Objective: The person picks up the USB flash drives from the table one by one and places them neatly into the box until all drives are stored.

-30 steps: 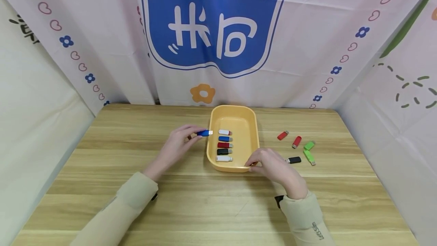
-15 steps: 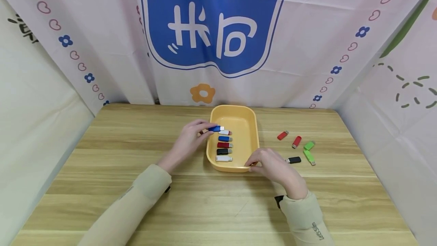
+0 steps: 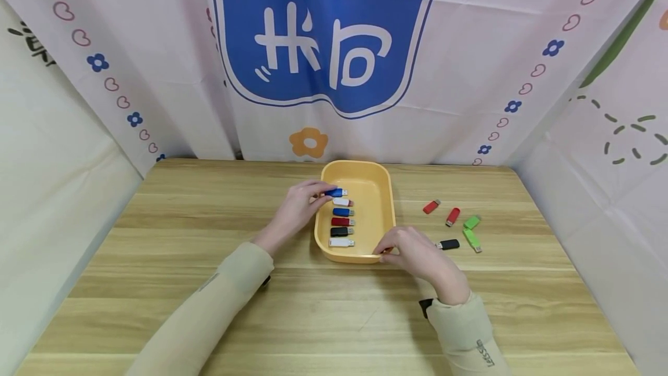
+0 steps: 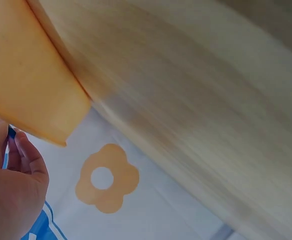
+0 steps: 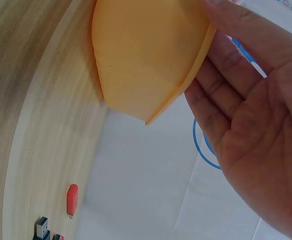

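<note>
My left hand [image 3: 301,203] pinches a blue USB stick [image 3: 338,192] over the left side of the yellow plastic tray [image 3: 377,202], its metal plug pointing right. Below it in the tray runs a column of several USB sticks, all plugs to the right: a white one [image 3: 341,202], a second blue one [image 3: 342,212], a dark red one [image 3: 342,221], a black one [image 3: 341,231] and another white one [image 3: 341,242]. At the near right corner, my right hand [image 3: 420,254] grips the tray's rim, thumb and fingers on either side of the wall in the right wrist view.
Right of the tray, loose USB sticks lie on the wooden table [image 3: 323,318]: two red ones [image 3: 453,217], two green ones [image 3: 472,240] and a black one [image 3: 447,244] close beside my right hand. A white printed cloth [image 3: 459,74] hangs behind the table's back edge.
My left hand has carried the blue USB stick rightward from outside the tray's left rim to above the top of the column. The right hand and tray have stayed put.
</note>
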`<state>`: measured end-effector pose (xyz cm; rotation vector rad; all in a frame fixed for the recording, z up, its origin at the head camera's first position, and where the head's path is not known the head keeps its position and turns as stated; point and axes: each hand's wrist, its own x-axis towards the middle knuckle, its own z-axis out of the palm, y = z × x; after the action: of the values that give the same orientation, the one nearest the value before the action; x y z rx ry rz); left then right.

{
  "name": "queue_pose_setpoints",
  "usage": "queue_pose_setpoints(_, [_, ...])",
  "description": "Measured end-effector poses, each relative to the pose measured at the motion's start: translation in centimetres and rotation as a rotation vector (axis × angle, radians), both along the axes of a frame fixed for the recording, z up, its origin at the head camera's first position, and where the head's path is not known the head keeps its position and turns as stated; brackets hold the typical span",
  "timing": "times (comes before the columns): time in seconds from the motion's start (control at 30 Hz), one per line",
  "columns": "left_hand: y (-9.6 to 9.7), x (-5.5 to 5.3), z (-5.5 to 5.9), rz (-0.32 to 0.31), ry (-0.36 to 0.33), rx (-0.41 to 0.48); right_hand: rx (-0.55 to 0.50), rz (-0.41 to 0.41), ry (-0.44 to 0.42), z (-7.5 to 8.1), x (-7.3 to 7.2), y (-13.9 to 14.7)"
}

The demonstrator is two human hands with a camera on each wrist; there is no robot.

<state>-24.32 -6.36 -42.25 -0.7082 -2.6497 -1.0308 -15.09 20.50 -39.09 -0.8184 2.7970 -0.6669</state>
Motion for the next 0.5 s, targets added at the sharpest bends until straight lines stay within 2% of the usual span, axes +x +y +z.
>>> queue_pose_setpoints(0.27, [0.9, -1.4, -0.4, -0.006, 0.05, -0.042, -0.001, 0.004, 0.005, 0.0, 0.0, 0.0])
queue_pose_setpoints(0.5, [1.9, -2.5, -0.3, -0.002, 0.07, -0.173, 0.001, 0.001, 0.001, 0.0, -0.1, 0.0])
